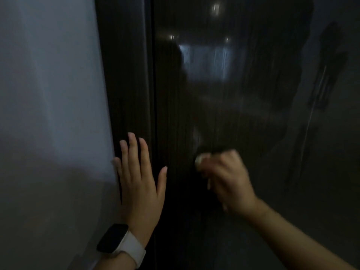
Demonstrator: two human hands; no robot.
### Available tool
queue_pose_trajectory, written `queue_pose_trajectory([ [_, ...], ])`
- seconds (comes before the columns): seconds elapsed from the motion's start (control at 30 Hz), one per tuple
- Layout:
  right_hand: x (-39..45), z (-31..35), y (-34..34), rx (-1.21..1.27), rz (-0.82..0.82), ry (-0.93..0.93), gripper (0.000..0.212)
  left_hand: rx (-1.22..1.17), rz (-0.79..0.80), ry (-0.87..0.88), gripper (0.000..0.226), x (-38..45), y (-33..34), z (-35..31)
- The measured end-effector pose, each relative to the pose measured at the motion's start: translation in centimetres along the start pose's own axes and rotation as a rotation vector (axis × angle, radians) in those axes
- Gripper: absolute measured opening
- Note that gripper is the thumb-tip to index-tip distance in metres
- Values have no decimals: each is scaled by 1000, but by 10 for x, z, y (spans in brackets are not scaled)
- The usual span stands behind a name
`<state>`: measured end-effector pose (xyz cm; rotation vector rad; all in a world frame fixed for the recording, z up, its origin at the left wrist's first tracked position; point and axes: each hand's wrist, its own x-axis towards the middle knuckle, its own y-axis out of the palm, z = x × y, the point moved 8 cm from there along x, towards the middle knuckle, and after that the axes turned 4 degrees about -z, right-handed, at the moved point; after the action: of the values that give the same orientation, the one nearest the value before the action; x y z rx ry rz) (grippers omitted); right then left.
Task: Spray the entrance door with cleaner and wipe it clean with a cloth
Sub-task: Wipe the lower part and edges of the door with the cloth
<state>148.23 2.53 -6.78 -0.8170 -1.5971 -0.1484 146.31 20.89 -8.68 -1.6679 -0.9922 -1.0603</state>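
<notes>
The dark glossy entrance door (224,106) fills the middle and right of the view and shows streaks and faint reflections. My left hand (140,178) lies flat with straight fingers against the dark door frame (126,84), a watch on its wrist. My right hand (226,176) is blurred and curled against the door panel. It grips a small pale wad, apparently the cloth (199,159), which peeks out past the fingers. No spray bottle is in view.
A pale grey wall (50,114) runs along the left, meeting the door frame. A thin vertical bright line (313,112) shows at the door's right side. The scene is dim.
</notes>
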Motion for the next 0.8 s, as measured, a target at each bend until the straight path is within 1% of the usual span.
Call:
queue_pose_trajectory([
  [0.03,13,-13,-14,-14,-109,101,26,6,13,-41,78,-18,5,3],
  [0.07,21,-23,-25,-26,-212,201,34,18,24,-92,80,-36,10,6],
  [0.1,27,-31,-33,-10,-295,288,43,29,29,-149,81,-52,12,9],
  [0.13,27,-33,-36,5,-350,337,46,32,38,-203,82,-68,15,13],
  [0.17,20,-31,-33,-4,-381,356,42,30,53,-237,83,-85,19,15],
  [0.23,-7,-24,-19,-32,-393,362,28,33,88,-233,83,-112,28,18],
  [0.27,-25,-19,-9,-24,-376,353,24,42,104,-218,84,-119,33,20],
  [0.3,-46,-13,4,-16,-326,345,23,53,121,-201,85,-123,38,23],
  [0.37,-91,7,32,-12,-161,310,23,62,139,-171,88,-125,44,27],
  [0.43,-127,25,47,-57,-24,237,24,51,143,-142,92,-124,45,28],
  [0.5,-138,29,50,-83,59,189,26,51,152,-128,96,-123,44,28],
  [0.57,-121,24,43,-99,66,169,23,58,159,-124,99,-123,43,28],
  [0.6,-102,19,32,-99,20,187,20,61,163,-121,100,-123,43,28],
  [0.7,-26,-12,-13,-102,-239,307,13,72,162,-114,100,-123,42,27],
  [0.8,31,-39,-46,-102,-447,431,19,67,175,-98,100,-121,41,27],
])
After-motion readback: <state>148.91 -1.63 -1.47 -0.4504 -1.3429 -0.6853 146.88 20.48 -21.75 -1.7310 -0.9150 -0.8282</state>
